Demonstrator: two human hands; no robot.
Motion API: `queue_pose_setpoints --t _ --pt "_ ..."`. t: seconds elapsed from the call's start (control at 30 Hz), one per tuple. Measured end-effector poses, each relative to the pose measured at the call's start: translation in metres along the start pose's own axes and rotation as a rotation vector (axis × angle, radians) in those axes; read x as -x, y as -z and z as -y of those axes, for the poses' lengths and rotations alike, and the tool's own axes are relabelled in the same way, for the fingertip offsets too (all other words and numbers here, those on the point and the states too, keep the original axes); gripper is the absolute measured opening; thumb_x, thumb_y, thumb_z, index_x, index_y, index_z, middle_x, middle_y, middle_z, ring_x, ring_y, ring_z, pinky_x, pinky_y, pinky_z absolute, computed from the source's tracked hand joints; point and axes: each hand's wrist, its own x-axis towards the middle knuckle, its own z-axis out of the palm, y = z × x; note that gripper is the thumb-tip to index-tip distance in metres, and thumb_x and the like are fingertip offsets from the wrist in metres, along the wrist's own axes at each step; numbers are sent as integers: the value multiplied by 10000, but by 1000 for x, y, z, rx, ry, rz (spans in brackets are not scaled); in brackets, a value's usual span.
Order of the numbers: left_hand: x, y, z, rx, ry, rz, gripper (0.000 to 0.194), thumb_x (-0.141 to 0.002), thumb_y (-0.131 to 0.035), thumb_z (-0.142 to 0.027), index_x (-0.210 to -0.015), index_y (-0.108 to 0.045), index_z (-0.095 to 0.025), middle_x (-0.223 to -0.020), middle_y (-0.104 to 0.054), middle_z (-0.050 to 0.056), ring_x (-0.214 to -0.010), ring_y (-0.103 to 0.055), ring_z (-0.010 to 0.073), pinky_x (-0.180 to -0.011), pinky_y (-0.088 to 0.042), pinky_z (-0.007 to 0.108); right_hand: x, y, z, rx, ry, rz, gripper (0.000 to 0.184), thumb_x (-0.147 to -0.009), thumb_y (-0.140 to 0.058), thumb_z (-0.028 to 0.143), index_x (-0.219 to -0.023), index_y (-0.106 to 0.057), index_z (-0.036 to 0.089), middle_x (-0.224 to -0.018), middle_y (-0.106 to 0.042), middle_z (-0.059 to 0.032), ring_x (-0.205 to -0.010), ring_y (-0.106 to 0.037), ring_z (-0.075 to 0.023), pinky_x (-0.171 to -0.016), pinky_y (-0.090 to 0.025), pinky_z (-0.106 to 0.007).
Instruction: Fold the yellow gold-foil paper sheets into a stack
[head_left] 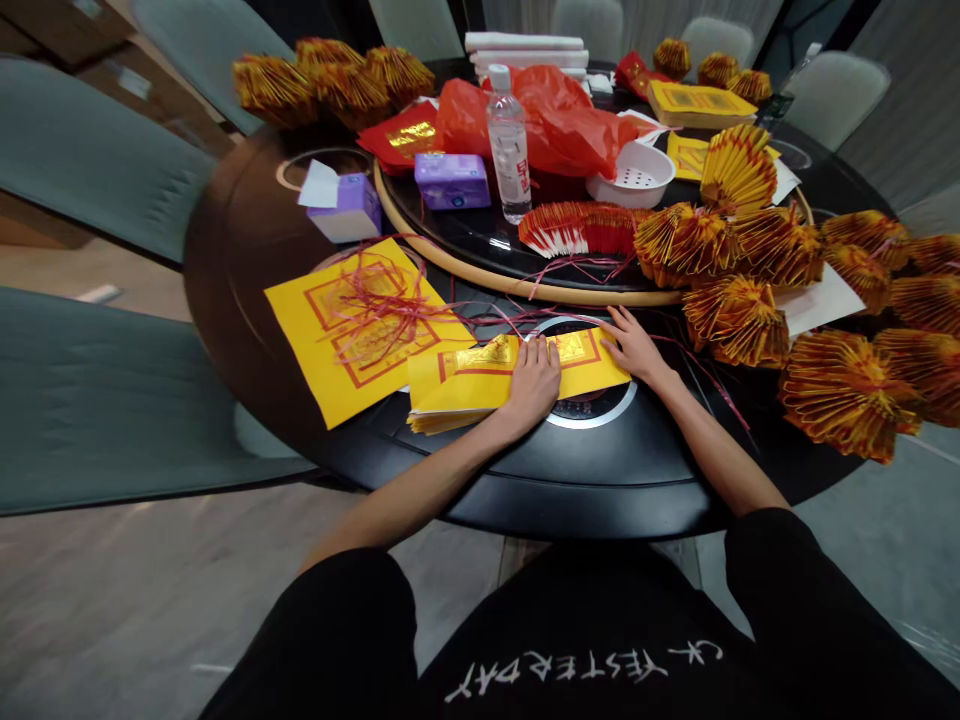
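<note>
Yellow paper stack (461,385) lies on the counter (585,490) near you; your left hand (534,385) presses it flat, fingers (536,355) together, and your right hand (637,345) rests on its end, fingers (619,325) spread.

Grey-green padded chairs (97,160) ringing black round table (247,260), grey floor (150,600) (polished), pale curtains (885,110) behind

Folded paper fans (735,320) hem the right hand (636,345); turntable rim (525,288) blocks ahead; room lies back over the table edge (570,505).
</note>
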Motion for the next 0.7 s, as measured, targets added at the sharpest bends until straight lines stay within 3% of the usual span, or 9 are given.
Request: queue_pose_setpoints --t 0.13,0.3,0.57,0.7 --pt "0 0 -1 6 9 -3 587 -1024 -303 -99 -1574 -434 56 -1626 -425 309 -1545 -412 391 -1283 -302 522 -1 -2 -7 -60 40 -29 400 -1007 -518 346 -1308 -728 186 -1621 -511 -152 -1570 -366 -359 -1270 -330 -638" --pt "1 1 0 17 -7 -24 588 -1015 -289 -79 -1563 -447 63 -1612 -449 307 -1535 -425 394 -1273 -313 532 -3 -3 -7 -26 59 -37 442 -1011 -518 367 -1341 -717 149 -1588 -540 -178 -1561 -360 -374 -1269 -333 -634" --pt "1 -1 2 29 -24 -57 589 -994 -300 -60 -1544 -458 83 -1598 -453 329 -1529 -437 385 -1269 -319 533 -5 -4 -10 -38 100 -78 346 -1008 -513 329 -1198 -752 166 -1513 -604 -180 -1474 -441 -364 -1236 -364 -650" --pt "1 -1 2 43 -23 -54 594 -993 -297 -63 -1545 -441 101 -1603 -442 334 -1537 -418 397 -1268 -316 540 -7 -3 -8 1 125 -39 409 -1027 -513 374 -1324 -699 162 -1556 -558 -175 -1499 -391 -369 -1242 -351 -644"
